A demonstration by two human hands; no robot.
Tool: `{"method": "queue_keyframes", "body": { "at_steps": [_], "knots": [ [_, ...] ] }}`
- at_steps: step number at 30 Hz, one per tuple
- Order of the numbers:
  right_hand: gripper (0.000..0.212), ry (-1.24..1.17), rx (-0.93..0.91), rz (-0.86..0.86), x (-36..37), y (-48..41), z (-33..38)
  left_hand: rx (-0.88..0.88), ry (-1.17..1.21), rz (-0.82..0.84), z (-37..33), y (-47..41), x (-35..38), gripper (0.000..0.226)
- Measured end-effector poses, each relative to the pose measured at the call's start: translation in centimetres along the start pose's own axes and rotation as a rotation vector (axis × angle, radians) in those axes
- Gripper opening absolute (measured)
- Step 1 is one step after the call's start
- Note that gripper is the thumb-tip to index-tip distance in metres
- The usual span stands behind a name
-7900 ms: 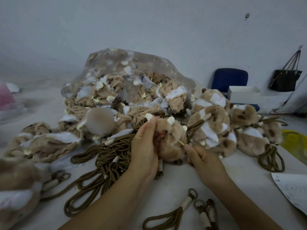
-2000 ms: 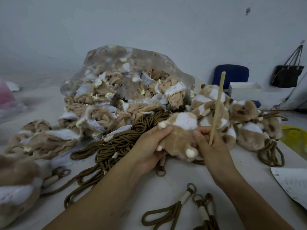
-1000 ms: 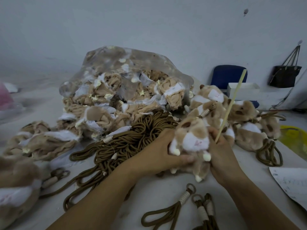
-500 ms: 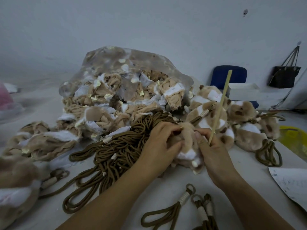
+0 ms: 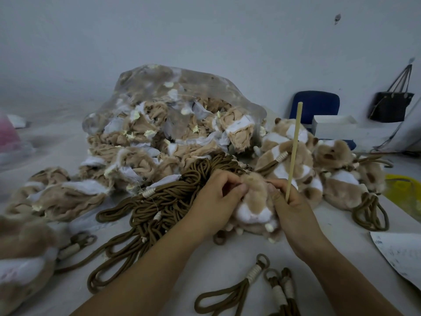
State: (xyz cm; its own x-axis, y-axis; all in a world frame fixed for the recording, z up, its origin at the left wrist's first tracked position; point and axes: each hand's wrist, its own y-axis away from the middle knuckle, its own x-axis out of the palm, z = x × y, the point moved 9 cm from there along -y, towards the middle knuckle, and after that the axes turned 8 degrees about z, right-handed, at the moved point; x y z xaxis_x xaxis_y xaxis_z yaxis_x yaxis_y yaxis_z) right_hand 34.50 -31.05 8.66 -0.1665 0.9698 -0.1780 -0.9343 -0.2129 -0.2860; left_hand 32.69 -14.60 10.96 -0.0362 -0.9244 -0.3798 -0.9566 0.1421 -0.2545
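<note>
A small tan and white plush toy with cream feet lies between both hands on the white table. My left hand pinches its furry top from the left. My right hand grips the toy's right side and also holds a thin wooden stick, which points almost straight up. A brown ring peeks out under the toy.
A clear bag of unstuffed plush skins sits behind. Brown looped cords pile left of the hands, more cords lie in front. Finished plush toys crowd the right. Paper, yellow object, blue chair.
The toy has been turned so its white belly and feet face me. The stick has swung from a rightward lean to nearly upright. Both hands stay on the toy.
</note>
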Motion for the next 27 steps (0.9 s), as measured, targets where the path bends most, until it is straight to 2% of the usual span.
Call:
{"method": "queue_keyframes", "body": {
  "at_steps": [4, 8, 11, 13, 15, 18, 21, 23, 26, 27],
  "knots": [
    [0.013, 0.097, 0.024, -0.046, -0.6, -0.3, -0.6, -0.107, 0.261, -0.019, 1.0, 0.3, -0.3, 0.014],
    [0.023, 0.106, -0.040, -0.074, -0.7, 0.0, 0.9, -0.061, 0.114, -0.071, 0.5, 0.1, -0.5, 0.013],
    [0.030, 0.128, -0.142, -0.035, -0.1, 0.2, 2.6, -0.007, -0.011, -0.063, -0.3, 0.2, 0.0, 0.015],
    [0.024, 0.230, -0.196, 0.021, 0.9, 0.3, 3.4, 0.003, -0.009, -0.061, -0.3, 0.2, 0.3, 0.017],
    [0.011, 0.300, -0.206, 0.051, 1.4, 0.3, 3.5, -0.020, 0.115, -0.080, 0.3, 0.2, 0.3, 0.019],
    [0.006, 0.225, -0.126, 0.063, 1.4, 0.2, 2.5, -0.126, 0.277, -0.108, 1.6, 0.3, 0.2, 0.019],
    [0.002, 0.131, -0.073, 0.056, 1.2, 0.1, 1.5, -0.166, 0.309, -0.081, 2.1, 0.5, 0.4, 0.020],
    [0.005, 0.045, -0.056, 0.048, 1.1, 0.1, 1.4, -0.110, 0.315, 0.000, 1.4, 0.4, 0.9, 0.016],
    [0.006, -0.080, -0.039, 0.083, 1.6, 0.2, 1.5, -0.012, 0.260, 0.168, 0.0, 0.4, 2.1, 0.029],
    [0.006, -0.092, -0.042, 0.091, 1.7, 0.3, 1.6, 0.005, 0.237, 0.183, -0.2, 0.4, 2.2, 0.027]
  ]
}}
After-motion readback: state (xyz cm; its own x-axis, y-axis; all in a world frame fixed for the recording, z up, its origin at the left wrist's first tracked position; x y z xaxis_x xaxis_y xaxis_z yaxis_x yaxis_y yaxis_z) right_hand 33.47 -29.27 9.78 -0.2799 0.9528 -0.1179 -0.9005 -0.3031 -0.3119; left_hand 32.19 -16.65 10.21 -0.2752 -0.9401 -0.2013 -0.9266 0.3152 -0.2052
